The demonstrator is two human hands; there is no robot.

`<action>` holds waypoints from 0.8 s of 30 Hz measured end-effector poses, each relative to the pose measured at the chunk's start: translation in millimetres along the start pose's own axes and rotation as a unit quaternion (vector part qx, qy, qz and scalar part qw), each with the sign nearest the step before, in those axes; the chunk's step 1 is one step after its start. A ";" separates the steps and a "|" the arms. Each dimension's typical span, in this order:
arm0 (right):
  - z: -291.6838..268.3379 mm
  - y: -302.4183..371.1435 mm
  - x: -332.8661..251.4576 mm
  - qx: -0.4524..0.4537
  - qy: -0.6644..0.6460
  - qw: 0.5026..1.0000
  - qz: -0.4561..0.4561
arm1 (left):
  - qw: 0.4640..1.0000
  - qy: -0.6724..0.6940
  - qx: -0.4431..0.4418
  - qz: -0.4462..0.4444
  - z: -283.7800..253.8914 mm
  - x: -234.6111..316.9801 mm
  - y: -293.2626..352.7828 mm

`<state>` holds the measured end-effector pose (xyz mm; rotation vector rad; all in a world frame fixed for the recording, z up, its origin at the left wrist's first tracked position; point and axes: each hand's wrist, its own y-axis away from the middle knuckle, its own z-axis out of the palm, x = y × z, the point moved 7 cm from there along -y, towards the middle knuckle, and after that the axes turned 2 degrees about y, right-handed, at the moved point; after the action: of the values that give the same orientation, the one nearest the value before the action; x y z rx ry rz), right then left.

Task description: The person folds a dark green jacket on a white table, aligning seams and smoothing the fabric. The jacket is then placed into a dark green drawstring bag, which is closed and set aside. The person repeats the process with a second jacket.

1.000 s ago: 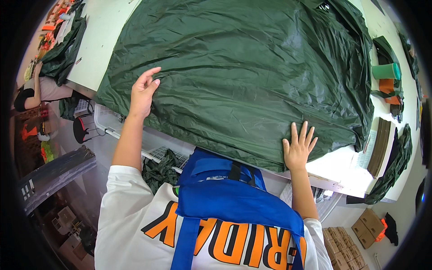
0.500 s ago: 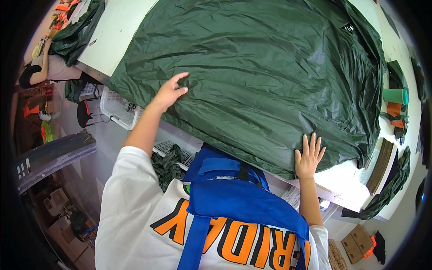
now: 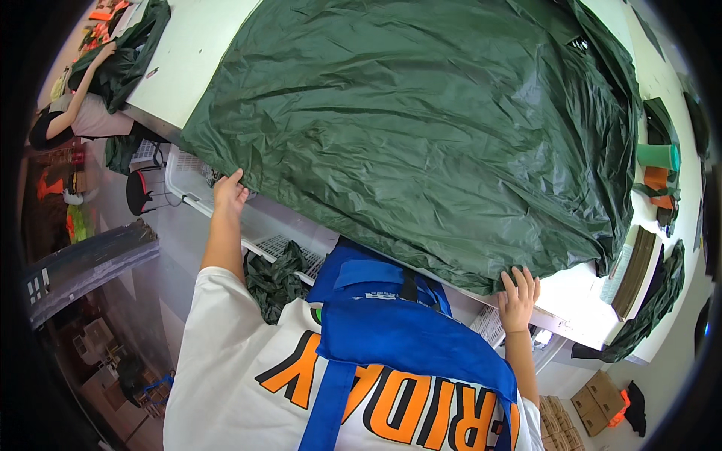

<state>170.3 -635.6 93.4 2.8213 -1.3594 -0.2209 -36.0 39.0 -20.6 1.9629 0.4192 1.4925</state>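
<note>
Tabletop (image 3: 184,56) extends past left edge of green fabric (image 3: 421,143)

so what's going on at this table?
A person in a blue apron has both hands at the near edge of a wrinkled dark green sheet spread over a white table. The left hand is near the sheet's left corner; whether it pinches the material is unclear. The right hand has its fingers spread at the edge near the right end. At the far left, another person handles dark green material.
</note>
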 end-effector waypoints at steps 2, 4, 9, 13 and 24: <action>1.1 -6.9 0.4 -0.004 -0.018 1.000 -0.017 | 1.000 0.011 -0.005 0.001 -5.3 3.7 -2.4; 1.6 -11.9 0.1 0.014 -0.018 0.999 -0.039 | 1.000 0.023 -0.019 0.006 0.4 10.9 11.5; -4.4 -15.9 2.7 0.023 -0.072 0.995 -0.059 | 0.999 0.029 -0.035 0.023 1.9 26.5 35.7; -13.7 -7.8 9.2 -0.027 -0.116 0.991 -0.068 | 0.997 0.029 -0.055 0.047 -23.4 33.7 45.2; -141.3 -147.7 163.0 0.061 -0.161 0.970 0.173 | 0.958 -0.014 -0.229 0.174 160.8 233.9 64.1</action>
<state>403.5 -678.5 203.6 2.6589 -1.9627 -0.6312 180.2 83.2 169.2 1.7329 -0.2853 1.5952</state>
